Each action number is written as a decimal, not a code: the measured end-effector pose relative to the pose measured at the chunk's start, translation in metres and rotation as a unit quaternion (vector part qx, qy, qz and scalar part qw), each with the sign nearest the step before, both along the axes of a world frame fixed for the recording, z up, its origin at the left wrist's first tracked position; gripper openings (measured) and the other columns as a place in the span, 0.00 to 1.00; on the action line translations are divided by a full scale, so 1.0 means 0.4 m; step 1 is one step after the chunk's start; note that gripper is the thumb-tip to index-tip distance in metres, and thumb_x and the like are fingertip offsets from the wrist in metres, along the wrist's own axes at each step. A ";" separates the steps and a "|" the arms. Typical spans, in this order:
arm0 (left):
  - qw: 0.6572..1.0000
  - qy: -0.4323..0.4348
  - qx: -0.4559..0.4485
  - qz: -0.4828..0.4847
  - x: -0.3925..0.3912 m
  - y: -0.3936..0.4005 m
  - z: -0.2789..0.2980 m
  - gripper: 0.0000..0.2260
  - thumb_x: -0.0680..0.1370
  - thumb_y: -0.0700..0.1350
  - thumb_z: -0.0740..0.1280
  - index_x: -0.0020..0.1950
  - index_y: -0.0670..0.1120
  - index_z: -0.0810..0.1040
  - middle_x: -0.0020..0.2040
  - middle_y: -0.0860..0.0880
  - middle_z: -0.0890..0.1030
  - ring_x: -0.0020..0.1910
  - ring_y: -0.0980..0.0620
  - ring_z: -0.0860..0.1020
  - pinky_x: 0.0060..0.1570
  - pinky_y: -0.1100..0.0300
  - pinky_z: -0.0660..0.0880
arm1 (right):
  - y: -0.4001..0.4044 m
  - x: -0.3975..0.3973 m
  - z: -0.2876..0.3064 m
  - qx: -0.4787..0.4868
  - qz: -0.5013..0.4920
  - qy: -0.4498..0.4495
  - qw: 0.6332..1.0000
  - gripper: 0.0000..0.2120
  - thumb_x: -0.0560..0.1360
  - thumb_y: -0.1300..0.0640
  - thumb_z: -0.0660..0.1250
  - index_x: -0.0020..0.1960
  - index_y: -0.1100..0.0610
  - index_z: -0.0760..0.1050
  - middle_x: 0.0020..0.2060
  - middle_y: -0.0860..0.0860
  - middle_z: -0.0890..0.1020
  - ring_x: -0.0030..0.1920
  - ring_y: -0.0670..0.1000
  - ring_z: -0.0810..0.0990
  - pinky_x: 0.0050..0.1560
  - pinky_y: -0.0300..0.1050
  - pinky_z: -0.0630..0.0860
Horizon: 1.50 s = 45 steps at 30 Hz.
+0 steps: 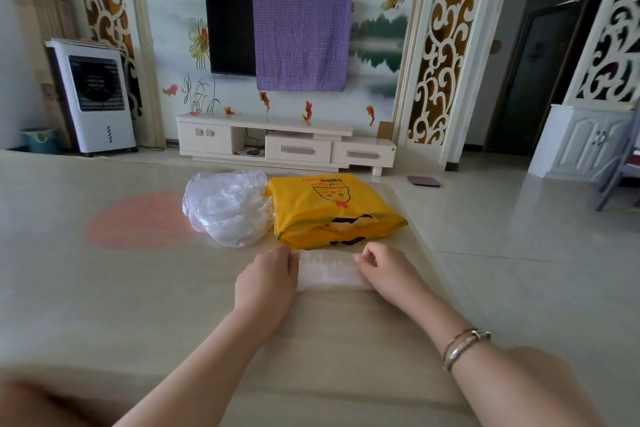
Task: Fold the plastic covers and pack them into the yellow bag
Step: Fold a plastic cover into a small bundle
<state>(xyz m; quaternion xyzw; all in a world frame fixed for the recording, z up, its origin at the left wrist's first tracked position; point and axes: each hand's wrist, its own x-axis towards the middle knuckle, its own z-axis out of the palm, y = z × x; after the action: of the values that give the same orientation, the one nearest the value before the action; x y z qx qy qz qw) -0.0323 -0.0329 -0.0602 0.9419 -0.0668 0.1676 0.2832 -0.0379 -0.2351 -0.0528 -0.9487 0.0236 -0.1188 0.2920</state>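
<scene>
A folded clear plastic cover [327,269] lies flat on the beige table [104,288] as a narrow strip, just in front of the yellow bag [332,208]. My left hand [268,279] grips the strip's left end. My right hand [382,269] pinches its right end with curled fingers. The yellow bag lies flat with its open mouth facing me, and something pale shows inside. A loose heap of clear plastic covers [227,206] sits against the bag's left side.
The table's right edge [433,253] runs close to the bag and my right hand. A pink round patch [138,220] marks the tabletop on the left. Beyond the table are a white TV cabinet [284,146] and a tiled floor.
</scene>
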 end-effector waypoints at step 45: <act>0.830 0.239 -0.485 -0.136 -0.033 -0.040 0.077 0.14 0.78 0.43 0.68 0.64 0.46 0.74 0.55 0.42 0.80 0.45 0.46 0.81 0.39 0.51 0.81 | -0.044 -0.051 0.086 0.278 0.050 -0.100 0.954 0.16 0.77 0.60 0.68 0.60 0.50 0.66 0.58 0.52 0.78 0.50 0.46 0.81 0.49 0.40 0.78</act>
<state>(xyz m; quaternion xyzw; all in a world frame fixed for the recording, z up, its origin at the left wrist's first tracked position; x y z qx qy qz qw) -0.0456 -0.0490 -0.0294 0.6757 -0.0349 -0.0925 0.7305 -0.0585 -0.2529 -0.0185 -0.8134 -0.0212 -0.1870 0.5505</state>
